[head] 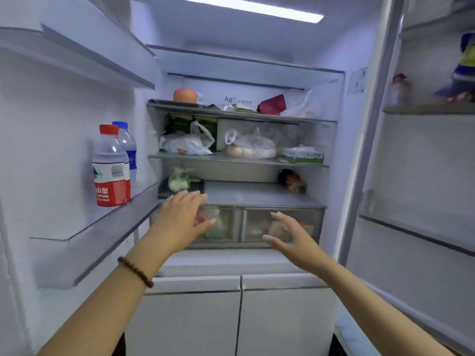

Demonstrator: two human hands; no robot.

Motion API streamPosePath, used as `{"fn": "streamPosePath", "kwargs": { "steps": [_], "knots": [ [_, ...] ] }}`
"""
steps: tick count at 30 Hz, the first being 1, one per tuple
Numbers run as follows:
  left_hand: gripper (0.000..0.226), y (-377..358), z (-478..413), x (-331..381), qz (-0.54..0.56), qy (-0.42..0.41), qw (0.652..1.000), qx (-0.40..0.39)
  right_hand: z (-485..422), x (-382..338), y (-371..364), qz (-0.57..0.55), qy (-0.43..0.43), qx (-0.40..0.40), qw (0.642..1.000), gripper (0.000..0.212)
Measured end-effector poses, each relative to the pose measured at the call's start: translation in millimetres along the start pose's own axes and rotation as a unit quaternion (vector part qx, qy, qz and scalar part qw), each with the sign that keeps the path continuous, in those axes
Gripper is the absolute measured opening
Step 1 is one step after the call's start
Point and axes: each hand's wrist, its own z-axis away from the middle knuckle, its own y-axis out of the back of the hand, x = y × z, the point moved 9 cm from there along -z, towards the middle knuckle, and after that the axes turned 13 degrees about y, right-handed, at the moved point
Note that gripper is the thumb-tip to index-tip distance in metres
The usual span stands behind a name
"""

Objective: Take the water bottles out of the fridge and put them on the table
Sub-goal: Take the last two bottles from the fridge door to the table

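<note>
The fridge stands open in front of me. Two water bottles stand upright on the left door shelf (108,227): a red-capped bottle with a red label (111,167) in front, and a blue-capped bottle (128,147) just behind it. My left hand (180,217), with a bead bracelet on the wrist, reaches forward with fingers apart, to the right of the bottles and not touching them. My right hand (293,240) is open too, held in front of the clear drawers. Both hands hold nothing.
The fridge shelves (236,160) hold bags of food, eggs, an orange fruit (185,95) and cartons. Two clear drawers (241,224) sit below. The right door shelves (431,109) carry a small bottle and packets. Closed lower doors (239,317) are beneath my arms.
</note>
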Motion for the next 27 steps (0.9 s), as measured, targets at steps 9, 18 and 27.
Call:
{"fn": "streamPosePath", "kwargs": {
  "steps": [9,18,27],
  "knots": [
    [0.071,75.5,-2.6,-38.5,-0.051,0.156,0.969,0.186,-132.5,-31.5,-51.2,-0.18,0.157,-0.129,0.962,0.071],
    [0.084,106.3,-25.5,-132.5,0.075,0.326,0.917,0.216,-211.3,-112.6,-121.6,-0.354,0.223,-0.151,0.896,0.074],
    [0.072,105.9,-47.5,-174.6,0.182,0.387,0.871,0.242,-296.0,-171.0,-168.1,-0.407,0.261,-0.134,0.865,0.063]
  ]
}}
